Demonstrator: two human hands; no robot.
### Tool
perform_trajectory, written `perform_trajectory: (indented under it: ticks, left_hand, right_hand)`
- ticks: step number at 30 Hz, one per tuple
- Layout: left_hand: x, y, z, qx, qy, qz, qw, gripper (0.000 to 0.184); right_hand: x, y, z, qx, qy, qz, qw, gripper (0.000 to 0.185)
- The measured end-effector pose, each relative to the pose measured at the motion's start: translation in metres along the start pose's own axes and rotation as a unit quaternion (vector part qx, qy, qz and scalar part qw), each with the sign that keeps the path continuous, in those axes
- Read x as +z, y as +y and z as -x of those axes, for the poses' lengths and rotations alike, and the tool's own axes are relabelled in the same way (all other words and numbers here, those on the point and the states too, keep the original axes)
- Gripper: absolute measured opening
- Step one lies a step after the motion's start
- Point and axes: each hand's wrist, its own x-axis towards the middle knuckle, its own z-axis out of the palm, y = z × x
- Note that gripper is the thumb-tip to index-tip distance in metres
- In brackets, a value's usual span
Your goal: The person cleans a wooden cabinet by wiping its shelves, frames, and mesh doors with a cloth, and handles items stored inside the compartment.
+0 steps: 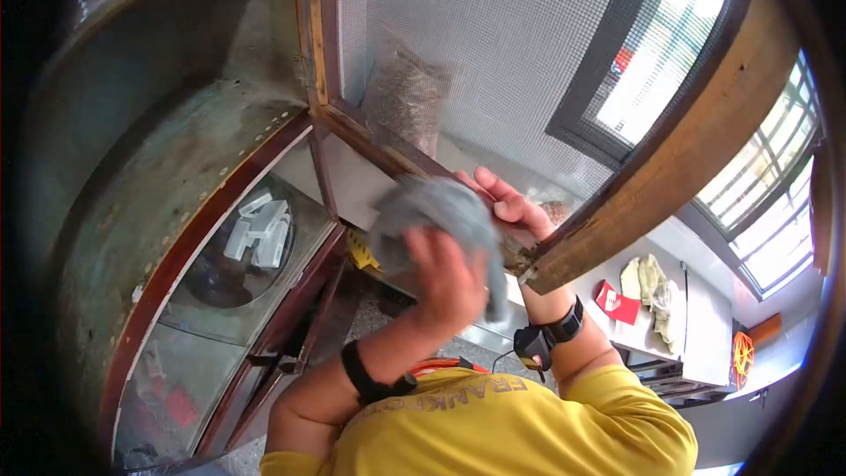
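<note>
Wire mesh (pixel 493 44) (bright window (pixel 650 70) behind), left hand (pixel 448 278) on grey cloth (pixel 432 203).

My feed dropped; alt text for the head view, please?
A blurred left hand is on a grey cloth at the wooden frame of a mesh screen, the right hand beside the cloth. A yellow shirt fills the lower middle.

- Grey cloth (pixel 410 207) under my left fingers (pixel 425 251): matt, soft-looking, fine texture blurred.
- Door frame (pixel 656 172): brown wood, scuffed and rough-edged.
- Screen (pixel 493 44): fine, see-through mesh.
- Cabinet panel (pixel 176 178): dull, mottled, stained; material uncertain.
- Dark red edging (pixel 161 275): smooth, faintly glossy.
- My yellow shirt (pixel 493 432): smooth, matt fabric.
- Desk (pixel 708 322): pale, smooth top.
- Pale gloves (pixel 650 286): crumpled, matt cloth.
</note>
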Motion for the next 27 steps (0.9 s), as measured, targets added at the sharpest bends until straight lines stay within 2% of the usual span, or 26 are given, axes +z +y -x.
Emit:
perform_trajectory:
  ticks: [1,3,6,7,8,9,10,11,13,14,17,19,20,22,24,25,26,27]
  left_hand:
    - [0.002,0.009,0.006,0.045,-0.034,0.023,0.998,0.047]
    - [0.002,0.019,0.011,0.118,-0.080,0.064,0.988,0.045]
    - [-0.010,0.018,-0.002,0.157,-0.113,0.084,0.977,0.034]
    - [-0.014,0.017,-0.011,0.171,-0.112,0.088,0.975,0.028]
    - [-0.019,0.019,-0.019,0.163,-0.109,0.073,0.978,0.026]
    - [-0.024,0.017,-0.026,0.157,-0.107,0.062,0.980,0.024]
    - [-0.027,0.009,-0.032,0.151,-0.105,0.051,0.982,0.024]
    - [-0.030,-0.002,-0.039,0.111,-0.086,0.004,0.990,0.023]
    - [-0.041,-0.020,-0.059,0.043,-0.048,-0.079,0.995,0.020]
    - [-0.046,-0.032,-0.068,0.047,-0.021,-0.095,0.994,0.019]
    - [-0.056,-0.063,-0.091,0.058,0.027,-0.152,0.986,0.014]
    - [-0.054,-0.074,-0.099,0.038,0.020,-0.166,0.985,0.019]
    - [-0.051,-0.069,-0.098,-0.009,0.009,-0.131,0.991,0.025]
    - [-0.032,-0.076,-0.084,-0.005,0.060,-0.087,0.994,0.029]
    - [-0.022,-0.067,-0.060,-0.012,0.103,-0.042,0.994,0.029]
    - [-0.022,-0.060,-0.045,-0.045,0.064,0.011,0.997,0.029]
    - [-0.022,-0.050,-0.030,-0.052,0.064,0.025,0.996,0.030]
    - [-0.028,-0.045,-0.015,-0.049,0.024,0.040,0.998,0.030]
  right_hand:
    - [0.015,-0.001,0.006,0.000,-0.001,0.000,1.000,0.034]
    - [0.053,0.003,0.018,-0.124,0.084,0.070,0.986,0.015]
    - [0.004,0.002,0.014,-0.132,0.072,0.064,0.987,0.009]
    - [0.004,0.004,0.011,-0.116,0.074,0.006,0.990,0.013]
    - [0.005,0.006,0.008,-0.100,0.079,-0.052,0.991,0.017]
    - [0.024,0.006,0.008,-0.116,0.043,-0.051,0.991,0.026]
    - [0.004,0.000,0.002,-0.077,0.025,-0.026,0.996,0.027]
    - [-0.016,-0.005,-0.003,-0.038,0.006,0.001,0.999,0.031]
    - [-0.003,-0.005,0.001,-0.029,0.008,-0.062,0.998,0.034]
    - [0.001,-0.004,0.004,-0.041,0.033,-0.053,0.997,0.036]
    - [-0.009,-0.002,0.001,-0.049,-0.006,-0.024,0.998,0.040]
    - [-0.015,-0.002,0.006,-0.053,0.027,0.002,0.998,0.041]
    - [-0.021,-0.004,0.003,-0.048,-0.024,0.017,0.998,0.041]
    - [-0.014,0.000,0.000,-0.036,-0.047,0.041,0.997,0.040]
    - [0.000,0.003,0.004,-0.041,-0.015,0.047,0.998,0.038]
    - [0.004,0.006,0.004,-0.052,-0.007,0.041,0.998,0.037]
    - [0.019,0.012,0.007,-0.057,0.036,0.046,0.997,0.037]
    - [0.014,0.013,0.005,-0.051,-0.021,0.044,0.998,0.036]
